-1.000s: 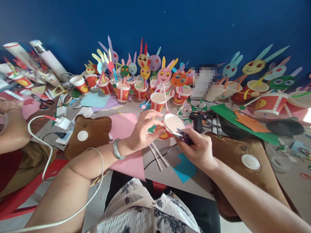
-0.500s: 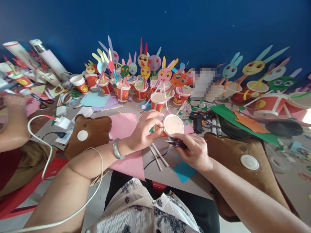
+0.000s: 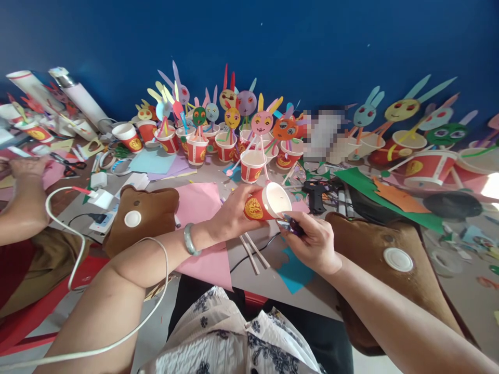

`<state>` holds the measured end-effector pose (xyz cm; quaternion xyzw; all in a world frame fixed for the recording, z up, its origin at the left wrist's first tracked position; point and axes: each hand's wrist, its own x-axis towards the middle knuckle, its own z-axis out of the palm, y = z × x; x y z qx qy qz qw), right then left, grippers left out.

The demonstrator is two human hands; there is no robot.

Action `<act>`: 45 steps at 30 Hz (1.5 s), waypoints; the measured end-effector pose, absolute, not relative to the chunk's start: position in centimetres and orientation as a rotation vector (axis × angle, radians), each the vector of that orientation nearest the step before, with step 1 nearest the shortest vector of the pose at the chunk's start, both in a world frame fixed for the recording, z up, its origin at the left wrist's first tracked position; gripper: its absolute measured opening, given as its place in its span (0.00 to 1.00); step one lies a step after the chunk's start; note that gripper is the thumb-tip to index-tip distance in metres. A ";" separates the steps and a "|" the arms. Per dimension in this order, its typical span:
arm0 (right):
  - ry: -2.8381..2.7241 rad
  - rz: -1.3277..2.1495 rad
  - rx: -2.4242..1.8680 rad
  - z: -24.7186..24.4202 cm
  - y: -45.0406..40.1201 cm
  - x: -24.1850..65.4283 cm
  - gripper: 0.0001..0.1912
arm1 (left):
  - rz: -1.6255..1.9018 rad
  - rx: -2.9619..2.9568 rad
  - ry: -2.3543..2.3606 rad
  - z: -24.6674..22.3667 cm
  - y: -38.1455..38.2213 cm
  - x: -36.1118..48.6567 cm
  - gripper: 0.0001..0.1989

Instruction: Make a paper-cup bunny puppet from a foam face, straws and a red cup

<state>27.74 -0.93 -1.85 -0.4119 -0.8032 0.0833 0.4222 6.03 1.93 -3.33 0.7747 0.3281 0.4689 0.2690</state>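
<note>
My left hand is wrapped round a red paper cup with a gold emblem, tilted so its open mouth faces right and toward me. In my right hand is a small pair of dark-handled scissors, the blades at the cup's lower rim; whether they cut into it I cannot tell. Pale paper strips lie below the cup. Just behind it stands another red cup with a pink rabbit face on top. My left fingers are partly hidden behind the cup.
Pink paper and blue paper lie near the front edge. A black glue gun is at right. Brown cushions flank my arms; a white cable crosses my left forearm. Another person's hand is at far left.
My left hand has gone from a pinch at the cup's left side to a grasp round its body. The cup has tipped, showing its emblem. The scissors have moved slightly at its rim.
</note>
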 end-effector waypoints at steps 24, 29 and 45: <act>-1.724 0.454 -0.966 -2.1 -1.0 27.9 0.34 | 1.038 1.610 0.594 -1.7 1.8 6.0 0.39; -1.612 0.783 -0.977 -1.5 -0.5 27.8 0.30 | 0.948 1.535 0.547 -1.3 1.8 5.8 0.39; -1.676 0.768 -1.107 -1.7 -0.4 27.4 0.23 | 1.021 1.393 0.574 -1.3 1.5 6.7 0.33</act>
